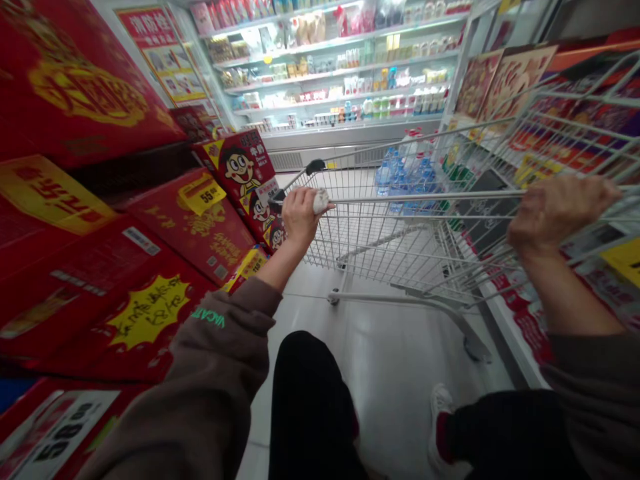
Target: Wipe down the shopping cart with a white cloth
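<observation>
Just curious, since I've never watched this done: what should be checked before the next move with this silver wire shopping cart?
Left hand wrapped over the grey metal cart handle: ok.
Right hand gripping that handle: ok.
Small white wad held firmly by the left hand: cannot tell.
Silver wire shopping cart apart from the red cardboard cartons: cannot tell.
Small cart wheel resting on the pale floor: ok.

A pale, shiny floor (pixel 385 373) is seen below, and a wire shopping cart (pixel 380 227) is supported on it by small wheels. Red cartons (pixel 190 227) are stacked high along the left side. Packaged goods (pixel 385 105) are lined up along the white shelves (pixel 340 85) of a lit display case at the far end.
</observation>
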A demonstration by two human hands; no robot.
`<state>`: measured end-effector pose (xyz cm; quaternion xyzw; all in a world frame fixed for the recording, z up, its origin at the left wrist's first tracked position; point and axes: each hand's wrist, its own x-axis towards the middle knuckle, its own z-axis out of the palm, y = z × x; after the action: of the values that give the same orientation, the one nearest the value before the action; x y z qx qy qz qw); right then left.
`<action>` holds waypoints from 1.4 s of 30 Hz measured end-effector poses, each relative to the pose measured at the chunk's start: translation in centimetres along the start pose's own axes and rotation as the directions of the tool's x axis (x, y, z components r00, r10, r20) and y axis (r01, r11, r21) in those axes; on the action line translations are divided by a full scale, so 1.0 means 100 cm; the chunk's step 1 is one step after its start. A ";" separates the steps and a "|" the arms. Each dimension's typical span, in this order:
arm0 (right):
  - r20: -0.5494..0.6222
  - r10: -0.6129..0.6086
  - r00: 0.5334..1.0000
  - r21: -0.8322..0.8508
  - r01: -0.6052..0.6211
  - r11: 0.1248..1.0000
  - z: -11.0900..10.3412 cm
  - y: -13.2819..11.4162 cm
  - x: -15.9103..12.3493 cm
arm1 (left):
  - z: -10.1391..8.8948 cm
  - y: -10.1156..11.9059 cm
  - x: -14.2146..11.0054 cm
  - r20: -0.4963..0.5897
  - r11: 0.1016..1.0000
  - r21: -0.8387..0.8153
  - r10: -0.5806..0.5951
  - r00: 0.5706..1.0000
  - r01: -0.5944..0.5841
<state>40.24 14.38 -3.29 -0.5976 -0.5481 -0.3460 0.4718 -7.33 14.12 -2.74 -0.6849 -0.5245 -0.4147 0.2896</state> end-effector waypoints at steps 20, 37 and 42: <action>-0.144 -0.100 0.985 -0.091 0.087 0.992 0.007 0.004 0.003 | 0.052 -0.029 -0.109 0.089 0.999 -0.020 -0.030 0.996 0.032; -0.164 -0.132 0.978 0.032 0.139 0.990 -0.025 -0.022 -0.001 | 0.086 0.091 -0.094 -0.243 0.986 -0.138 0.060 0.968 -0.096; -0.123 -0.143 0.982 0.013 0.145 0.989 -0.026 -0.025 0.002 | 0.094 0.075 -0.168 0.150 0.984 -0.133 0.138 0.979 -0.118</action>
<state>38.11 11.86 -1.81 -0.5291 -0.5639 -0.4089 0.4846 0.53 11.84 -21.66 -0.7648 -0.4739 -0.3708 0.2301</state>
